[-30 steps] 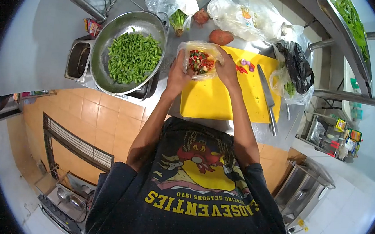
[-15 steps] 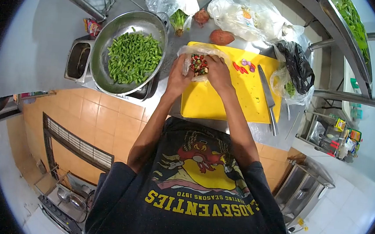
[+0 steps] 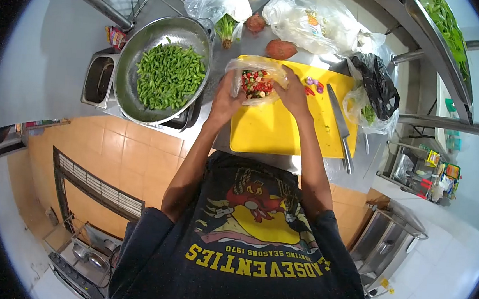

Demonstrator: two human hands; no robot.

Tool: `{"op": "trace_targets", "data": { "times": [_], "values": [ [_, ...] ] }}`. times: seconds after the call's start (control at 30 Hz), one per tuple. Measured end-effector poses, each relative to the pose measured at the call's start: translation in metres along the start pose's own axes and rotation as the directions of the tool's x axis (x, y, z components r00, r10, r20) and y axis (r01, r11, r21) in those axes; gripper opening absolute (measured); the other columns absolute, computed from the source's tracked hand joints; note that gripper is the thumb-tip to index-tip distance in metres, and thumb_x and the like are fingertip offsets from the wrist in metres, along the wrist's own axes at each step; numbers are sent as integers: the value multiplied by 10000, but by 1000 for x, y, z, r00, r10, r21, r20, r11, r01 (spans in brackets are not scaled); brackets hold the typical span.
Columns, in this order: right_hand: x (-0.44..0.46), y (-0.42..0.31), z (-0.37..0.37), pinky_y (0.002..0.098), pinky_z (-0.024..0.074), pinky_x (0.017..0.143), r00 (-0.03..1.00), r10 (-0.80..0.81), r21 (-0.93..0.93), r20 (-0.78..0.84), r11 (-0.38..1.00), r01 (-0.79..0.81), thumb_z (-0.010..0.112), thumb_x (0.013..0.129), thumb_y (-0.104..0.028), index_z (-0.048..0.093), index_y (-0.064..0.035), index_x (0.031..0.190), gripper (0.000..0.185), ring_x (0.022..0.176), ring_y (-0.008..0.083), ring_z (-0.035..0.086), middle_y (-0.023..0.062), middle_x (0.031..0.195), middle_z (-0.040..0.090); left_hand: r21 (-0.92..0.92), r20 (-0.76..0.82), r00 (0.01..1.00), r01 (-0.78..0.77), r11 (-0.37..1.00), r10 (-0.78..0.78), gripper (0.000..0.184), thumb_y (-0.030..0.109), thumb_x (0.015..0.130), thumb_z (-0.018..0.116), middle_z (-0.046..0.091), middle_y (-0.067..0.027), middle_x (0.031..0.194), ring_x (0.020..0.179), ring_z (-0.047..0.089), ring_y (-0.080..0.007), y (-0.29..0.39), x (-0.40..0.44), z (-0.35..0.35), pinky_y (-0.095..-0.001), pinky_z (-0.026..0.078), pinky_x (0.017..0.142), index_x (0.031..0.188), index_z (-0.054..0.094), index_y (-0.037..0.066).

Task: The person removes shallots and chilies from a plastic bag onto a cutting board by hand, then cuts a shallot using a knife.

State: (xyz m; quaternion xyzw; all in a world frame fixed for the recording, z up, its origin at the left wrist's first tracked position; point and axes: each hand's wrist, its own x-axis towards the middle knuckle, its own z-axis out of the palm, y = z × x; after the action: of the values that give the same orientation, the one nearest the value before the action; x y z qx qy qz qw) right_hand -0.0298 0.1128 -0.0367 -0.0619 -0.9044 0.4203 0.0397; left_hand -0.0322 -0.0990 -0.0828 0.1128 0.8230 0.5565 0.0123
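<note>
Vegetables (image 3: 256,84), chopped into red, green and pale pieces, are lying inside a clear plastic bag (image 3: 262,100), which I am holding at the far left corner of a yellow cutting board (image 3: 269,135). My left hand (image 3: 225,96) is clasping the bag's left side, plastic partly hiding its fingers. My right hand (image 3: 295,95) is gripping the right edge, thumb toward the opening. I cannot tell whether the bag is touching the board. Farther right, small purple and red pieces (image 3: 319,88) are lying near a long knife (image 3: 341,125), its handle reaching past the near edge. To the left, a large pan (image 3: 127,79) is holding cut green vegetables (image 3: 169,76).
</note>
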Motion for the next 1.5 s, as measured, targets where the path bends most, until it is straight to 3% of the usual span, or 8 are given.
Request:
{"op": "trace_targets", "data": {
  "times": [0.23, 0.47, 0.9, 0.97, 1.07, 1.27, 1.47, 1.5],
  "values": [
    [22, -6, 12, 430, 523, 805, 999, -20, 111, -38, 994, 24, 592, 867, -84, 623, -33, 1156, 296, 911, 378, 664, 225, 951, 687, -96, -100, 993, -69, 993, 60, 732, 41, 816, 621, 382, -287, 1441, 1366, 360, -368, 5, 20, -4, -376, 303, 1115, 1450, 267, -54],
    [16, -10, 14, 382, 496, 878, 999, -33, -47, -26, 998, 31, 631, 872, -184, 556, -35, 1272, 433, 1006, 324, 654, 208, 1109, 663, -93, -19, 992, 123, 988, -126, 732, 47, 819, 613, 335, -264, 1485, 1398, 325, -328, 7, 18, -9, -362, 269, 1138, 1455, 264, -55],
    [13, -12, 13, 371, 465, 939, 995, 96, 149, -16, 984, -92, 598, 872, -122, 469, -21, 1338, 494, 1111, 314, 600, 206, 1193, 619, -110, -63, 998, -2, 994, -5, 658, 22, 846, 578, 383, -218, 1469, 1372, 365, -291, 8, 19, -8, -352, 284, 1127, 1448, 318, -22],
    [11, -11, 12, 331, 471, 920, 992, 126, 187, 3, 975, -124, 600, 881, -128, 440, -22, 1374, 529, 1098, 265, 610, 186, 1191, 622, -384, 35, 990, 138, 913, -135, 631, 4, 860, 575, 427, -163, 1446, 1325, 410, -217, 46, 5, -19, -334, 337, 1091, 1449, 352, 26],
    [8, -3, 19, 331, 453, 953, 975, 182, 350, 126, 912, -215, 601, 882, -111, 408, -25, 1398, 558, 1138, 241, 578, 161, 1242, 593, -413, 29, 968, 239, 879, -249, 639, -24, 859, 572, 434, -120, 1440, 1306, 407, -164, 47, -8, -18, -307, 354, 1070, 1456, 362, 66],
    [17, 9, 41, 324, 388, 1035, 992, 95, 344, 84, 931, -118, 588, 887, -98, 391, -9, 1408, 564, 1210, 227, 516, 169, 1315, 533, -426, -121, 992, -14, 905, -42, 612, -20, 890, 571, 394, -119, 1468, 1328, 391, -207, 15, 1, -1, -325, 340, 1082, 1457, 356, 62],
    [-9, -6, 12, 316, 394, 1020, 993, 119, 227, -27, 968, -110, 623, 917, -326, 386, -23, 1429, 640, 1195, 259, 529, 169, 1287, 553, -531, 9, 980, 175, 829, -200, 590, -2, 882, 594, 344, -185, 1501, 1376, 338, -268, 35, -14, -13, -340, 305, 1105, 1438, 426, 104],
    [-15, -6, 2, 320, 416, 990, 976, 209, 266, 59, 939, -217, 619, 916, -376, 391, -29, 1430, 661, 1146, 251, 556, 168, 1259, 568, -370, -75, 986, 114, 922, -152, 553, 35, 886, 604, 306, -235, 1511, 1399, 305, -306, 39, -19, -11, -363, 278, 1118, 1415, 472, 131]
  ]
}}
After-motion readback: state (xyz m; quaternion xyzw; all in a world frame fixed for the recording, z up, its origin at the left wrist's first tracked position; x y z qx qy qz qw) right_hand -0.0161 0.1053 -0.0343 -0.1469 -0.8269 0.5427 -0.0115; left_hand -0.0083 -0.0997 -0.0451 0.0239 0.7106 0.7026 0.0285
